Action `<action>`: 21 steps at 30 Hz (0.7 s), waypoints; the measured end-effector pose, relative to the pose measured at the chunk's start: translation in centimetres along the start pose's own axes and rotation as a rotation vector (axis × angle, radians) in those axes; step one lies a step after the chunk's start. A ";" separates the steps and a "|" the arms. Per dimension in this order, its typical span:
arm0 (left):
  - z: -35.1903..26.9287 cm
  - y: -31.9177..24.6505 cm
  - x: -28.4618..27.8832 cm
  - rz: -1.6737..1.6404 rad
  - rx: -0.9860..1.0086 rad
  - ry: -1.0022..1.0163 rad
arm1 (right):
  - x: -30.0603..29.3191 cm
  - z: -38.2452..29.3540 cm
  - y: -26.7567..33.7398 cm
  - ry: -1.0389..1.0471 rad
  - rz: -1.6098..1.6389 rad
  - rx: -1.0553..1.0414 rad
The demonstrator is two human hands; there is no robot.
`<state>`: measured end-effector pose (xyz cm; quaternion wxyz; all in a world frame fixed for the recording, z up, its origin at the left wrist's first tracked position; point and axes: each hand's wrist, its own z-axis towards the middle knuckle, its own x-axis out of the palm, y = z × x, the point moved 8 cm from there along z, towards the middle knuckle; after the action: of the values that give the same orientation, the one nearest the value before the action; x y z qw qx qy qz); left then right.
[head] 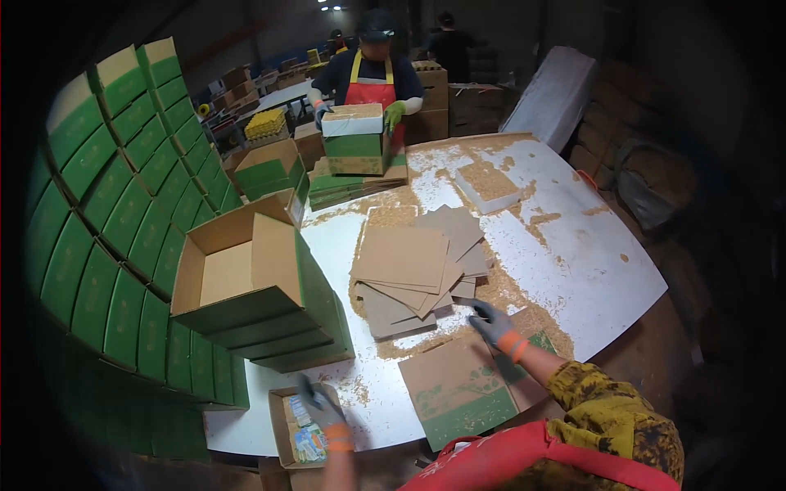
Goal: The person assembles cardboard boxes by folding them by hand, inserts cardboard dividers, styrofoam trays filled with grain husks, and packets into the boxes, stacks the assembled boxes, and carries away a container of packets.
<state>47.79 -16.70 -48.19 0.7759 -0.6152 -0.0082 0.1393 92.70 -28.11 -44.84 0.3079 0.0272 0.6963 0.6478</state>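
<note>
My left hand (322,408), in a grey glove with an orange cuff, is over the right side of a small open cardboard box (284,423). Printed packets (311,443) lie inside it; the hand is blurred, so its grip is unclear. My right hand (491,325), gloved alike, has its fingers spread just right of a fanned pile of brown cardboard sheets (402,258), with nothing seen in it. Below that hand lies a flattened green-and-brown carton (460,390), partly covering another folded piece. A stack of open green cartons (276,325) stands left of the sheets.
Green cartons (132,227) form a tall wall at left. Shavings litter the white table (589,270), where a shallow white tray (488,187) of them sits. Across it, a person (371,80) in a red apron holds a white tray (353,126) over a green carton (356,153).
</note>
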 end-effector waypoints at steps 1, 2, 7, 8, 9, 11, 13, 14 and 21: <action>-4.7 0.7 4.3 0.018 0.031 0.126 | -6.0 -1.3 -9.8 -0.297 -0.102 0.080; -9.3 4.2 6.7 -0.066 -0.281 0.169 | -9.7 -4.0 -13.8 -0.376 -0.251 0.352; -18.6 9.5 16.0 0.205 -0.576 0.375 | -10.1 -9.9 -20.8 -0.142 -0.760 0.426; -18.2 7.0 16.0 0.293 -0.583 0.343 | -10.3 -10.1 -20.7 -0.143 -0.749 0.434; -18.0 5.7 15.6 0.380 -0.590 0.308 | -10.4 -10.1 -20.5 -0.161 -0.653 0.416; -17.6 5.2 14.6 0.205 -0.662 0.117 | -12.1 -9.7 -21.4 -0.189 -0.546 0.396; -17.3 12.0 12.9 -0.540 -0.860 -0.051 | -12.8 -9.5 -24.7 -0.226 -0.046 0.563; -16.2 10.7 12.9 -0.455 -0.750 -0.053 | -13.7 -9.2 -24.8 -0.286 -0.004 0.510; -10.5 -12.7 9.6 0.088 0.236 -0.210 | -19.3 -4.6 -13.4 0.100 0.422 0.071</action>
<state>61.54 -27.17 -40.15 0.8308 -0.5017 -0.0459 0.2365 111.02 -42.81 -49.72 0.1297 0.1508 0.7118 0.6736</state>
